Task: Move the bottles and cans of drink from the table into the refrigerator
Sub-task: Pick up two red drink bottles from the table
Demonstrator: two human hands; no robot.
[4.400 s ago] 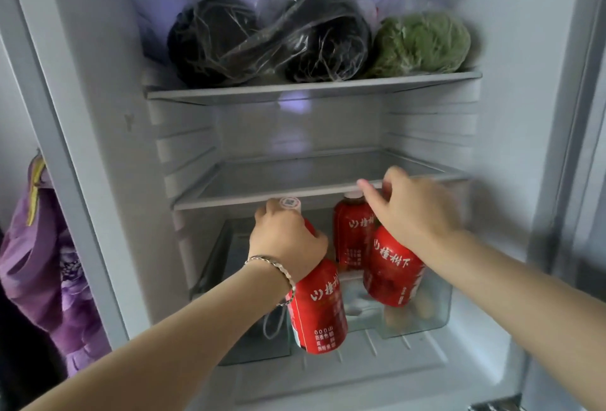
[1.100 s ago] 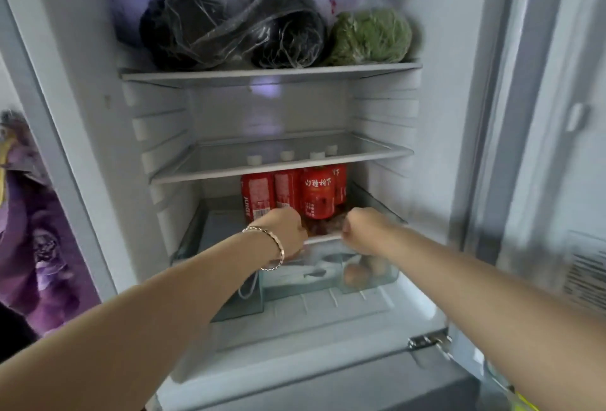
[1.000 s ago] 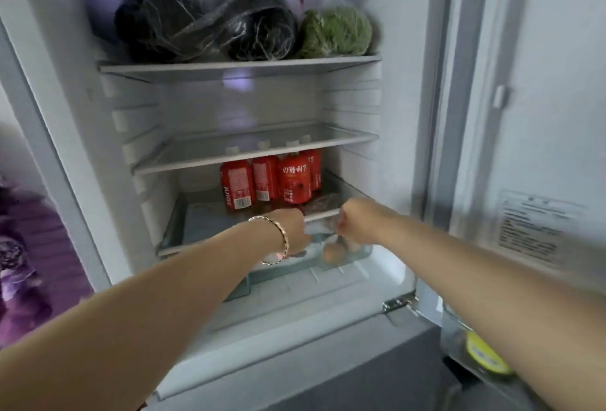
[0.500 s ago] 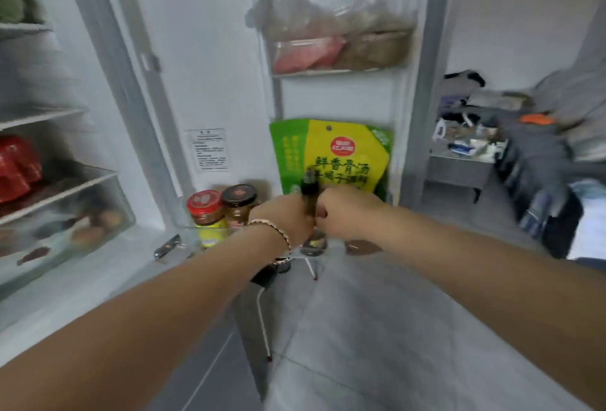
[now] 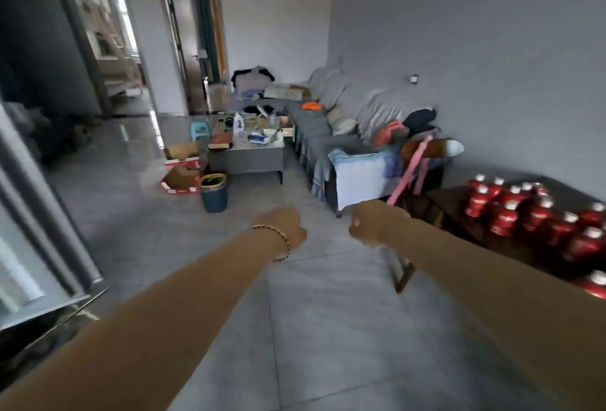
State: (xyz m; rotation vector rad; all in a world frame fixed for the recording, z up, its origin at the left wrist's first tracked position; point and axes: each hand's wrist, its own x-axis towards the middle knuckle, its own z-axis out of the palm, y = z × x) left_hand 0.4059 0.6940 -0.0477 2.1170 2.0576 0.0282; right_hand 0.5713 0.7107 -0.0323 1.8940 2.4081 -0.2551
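Bottles [image 5: 537, 213] stand on the table [image 5: 457, 205] at right, sofa [image 5: 323, 140] behind it, refrigerator door [image 5: 29, 246] far left.

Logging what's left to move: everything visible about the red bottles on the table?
The red bottles stand upright in a tight cluster on a dark table at the right of the view. Each has a red label with white print and a white cap; blur hides the text and material. Roughly a dozen show, some cut by the frame edge. Only the table touches them.
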